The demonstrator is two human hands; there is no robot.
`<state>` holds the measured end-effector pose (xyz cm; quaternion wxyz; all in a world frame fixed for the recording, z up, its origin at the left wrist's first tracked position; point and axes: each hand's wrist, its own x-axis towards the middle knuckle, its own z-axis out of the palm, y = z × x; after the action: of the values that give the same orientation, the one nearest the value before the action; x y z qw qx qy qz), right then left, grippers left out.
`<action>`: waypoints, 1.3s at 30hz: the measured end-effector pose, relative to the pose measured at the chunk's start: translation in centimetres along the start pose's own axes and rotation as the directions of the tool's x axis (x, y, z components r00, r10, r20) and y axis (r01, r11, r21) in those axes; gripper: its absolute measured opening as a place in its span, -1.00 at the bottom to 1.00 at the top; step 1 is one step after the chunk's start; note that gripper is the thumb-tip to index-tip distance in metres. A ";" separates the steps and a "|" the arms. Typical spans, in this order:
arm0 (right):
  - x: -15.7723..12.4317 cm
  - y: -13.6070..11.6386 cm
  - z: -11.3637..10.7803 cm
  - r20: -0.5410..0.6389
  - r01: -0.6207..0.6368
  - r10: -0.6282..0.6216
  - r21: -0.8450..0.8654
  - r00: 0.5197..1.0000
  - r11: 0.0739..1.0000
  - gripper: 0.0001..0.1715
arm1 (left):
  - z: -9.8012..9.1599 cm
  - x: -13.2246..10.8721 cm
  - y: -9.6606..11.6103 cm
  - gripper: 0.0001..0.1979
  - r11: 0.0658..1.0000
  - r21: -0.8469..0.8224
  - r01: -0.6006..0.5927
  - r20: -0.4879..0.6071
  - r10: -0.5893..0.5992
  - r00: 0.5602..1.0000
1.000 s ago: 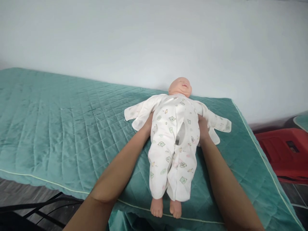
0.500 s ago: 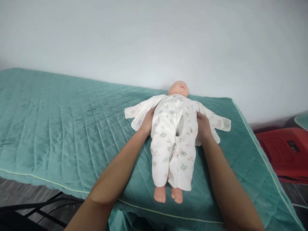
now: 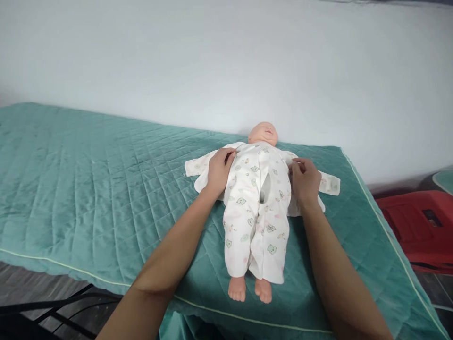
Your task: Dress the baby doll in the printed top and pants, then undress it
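Under the doll, green quilt; behind, wall.

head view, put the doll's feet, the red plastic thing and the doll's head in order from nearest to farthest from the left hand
From the left hand:
1. doll's head, up and right, by the wall
2. doll's feet, below, near the front edge of the green cover
3. red plastic thing, far right, beyond the green cover
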<state>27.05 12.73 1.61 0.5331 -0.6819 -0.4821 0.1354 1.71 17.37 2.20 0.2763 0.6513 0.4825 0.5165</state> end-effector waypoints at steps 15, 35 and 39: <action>5.0 -0.4 1.6 0.489 0.210 -0.209 0.055 0.847 0.976 -0.70 | 0.9 5.0 -1.3 -0.80 1.000 -0.010 -0.029 0.381 0.030 0.924; 6.3 -0.3 3.9 0.257 0.258 -0.201 -0.210 0.945 0.943 -0.63 | 2.8 6.3 -1.6 -0.79 0.955 0.289 0.064 0.137 -0.108 0.985; 6.3 -0.1 4.2 0.262 0.215 -0.180 -0.113 0.948 0.970 -0.73 | 2.8 6.3 -1.7 -0.84 0.963 0.261 0.070 0.191 -0.123 0.974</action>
<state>27.18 20.28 2.12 0.4299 -0.6432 -0.6197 0.1319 3.80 24.18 2.41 0.2642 0.7065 0.5446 0.3666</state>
